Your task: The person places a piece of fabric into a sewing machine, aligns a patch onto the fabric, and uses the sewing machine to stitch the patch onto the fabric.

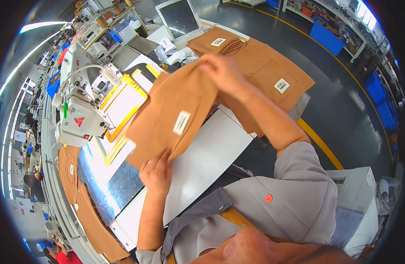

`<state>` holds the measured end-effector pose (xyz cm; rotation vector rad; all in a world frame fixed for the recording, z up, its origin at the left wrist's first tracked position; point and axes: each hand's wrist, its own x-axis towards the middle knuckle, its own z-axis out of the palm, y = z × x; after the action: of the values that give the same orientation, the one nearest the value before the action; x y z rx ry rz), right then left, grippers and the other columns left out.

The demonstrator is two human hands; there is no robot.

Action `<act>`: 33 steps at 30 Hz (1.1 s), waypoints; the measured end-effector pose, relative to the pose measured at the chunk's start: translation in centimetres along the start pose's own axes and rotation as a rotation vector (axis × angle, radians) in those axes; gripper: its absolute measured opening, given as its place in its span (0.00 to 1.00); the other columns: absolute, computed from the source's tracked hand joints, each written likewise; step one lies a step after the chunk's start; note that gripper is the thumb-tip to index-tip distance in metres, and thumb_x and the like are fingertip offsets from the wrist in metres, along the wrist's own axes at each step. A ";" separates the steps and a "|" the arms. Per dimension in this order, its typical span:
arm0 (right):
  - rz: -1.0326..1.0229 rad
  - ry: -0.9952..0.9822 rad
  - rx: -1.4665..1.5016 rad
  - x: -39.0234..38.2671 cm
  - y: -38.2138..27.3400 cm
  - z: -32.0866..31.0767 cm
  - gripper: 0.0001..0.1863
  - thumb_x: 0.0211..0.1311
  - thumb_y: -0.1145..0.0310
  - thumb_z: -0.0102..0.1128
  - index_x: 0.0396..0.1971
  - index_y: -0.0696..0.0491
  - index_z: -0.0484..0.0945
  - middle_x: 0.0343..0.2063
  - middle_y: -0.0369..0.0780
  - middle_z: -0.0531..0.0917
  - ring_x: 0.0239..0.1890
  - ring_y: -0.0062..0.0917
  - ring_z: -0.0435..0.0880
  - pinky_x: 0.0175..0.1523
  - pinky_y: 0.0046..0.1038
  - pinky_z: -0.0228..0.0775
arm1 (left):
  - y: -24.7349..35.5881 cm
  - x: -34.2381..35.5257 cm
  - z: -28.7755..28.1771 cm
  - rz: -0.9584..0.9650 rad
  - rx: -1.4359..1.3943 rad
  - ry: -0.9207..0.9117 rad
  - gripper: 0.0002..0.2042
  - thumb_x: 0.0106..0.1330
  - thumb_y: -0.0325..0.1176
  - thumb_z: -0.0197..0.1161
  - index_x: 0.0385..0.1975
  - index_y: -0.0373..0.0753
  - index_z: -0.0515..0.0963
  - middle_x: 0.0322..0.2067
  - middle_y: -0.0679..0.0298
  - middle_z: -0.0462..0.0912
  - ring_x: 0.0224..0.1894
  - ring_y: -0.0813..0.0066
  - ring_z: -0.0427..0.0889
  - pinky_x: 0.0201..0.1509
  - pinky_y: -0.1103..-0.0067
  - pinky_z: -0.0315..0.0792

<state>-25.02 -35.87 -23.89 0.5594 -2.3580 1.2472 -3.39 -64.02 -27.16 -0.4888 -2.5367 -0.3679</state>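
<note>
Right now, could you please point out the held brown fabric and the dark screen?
Held brown fabric (167, 104), head view: middle of the panel.
Dark screen (180, 18), head view: centre of its face.

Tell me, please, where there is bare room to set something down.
Two patches look bare: the white tabletop between the held brown piece and the grey jacket, and the shiny metal plate between that tabletop and the brown strips at left. It is crowded around the sewing machine and beneath the far brown pile.
</note>
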 end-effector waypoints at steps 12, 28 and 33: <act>0.269 0.452 -0.162 -7.8 21.3 -27.8 0.14 0.69 0.71 0.65 0.52 0.57 0.81 0.46 0.38 0.87 0.48 0.20 0.85 0.55 0.23 0.75 | 6.1 4.7 5.7 0.240 -0.469 -0.140 0.18 0.59 0.31 0.74 0.50 0.40 0.82 0.48 0.61 0.88 0.39 0.65 0.88 0.44 0.72 0.77; -0.004 -0.198 -0.075 5.4 9.0 0.5 0.16 0.64 0.60 0.69 0.46 0.53 0.85 0.40 0.41 0.88 0.42 0.33 0.88 0.47 0.33 0.78 | -5.0 -2.2 2.3 -0.330 0.047 -0.195 0.33 0.64 0.50 0.67 0.65 0.36 0.72 0.71 0.50 0.66 0.75 0.50 0.62 0.74 0.51 0.54; -0.089 -0.305 -0.161 10.5 6.9 10.6 0.16 0.63 0.58 0.68 0.45 0.53 0.85 0.42 0.41 0.88 0.46 0.37 0.87 0.49 0.37 0.78 | -4.5 -1.8 2.3 -0.375 0.027 -0.263 0.36 0.67 0.58 0.61 0.67 0.37 0.69 0.72 0.51 0.65 0.76 0.51 0.60 0.76 0.52 0.52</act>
<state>-39.15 -42.83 -28.42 0.8412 -2.6187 0.9797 -4.85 -67.73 -30.79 -0.0470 -2.8874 -0.4261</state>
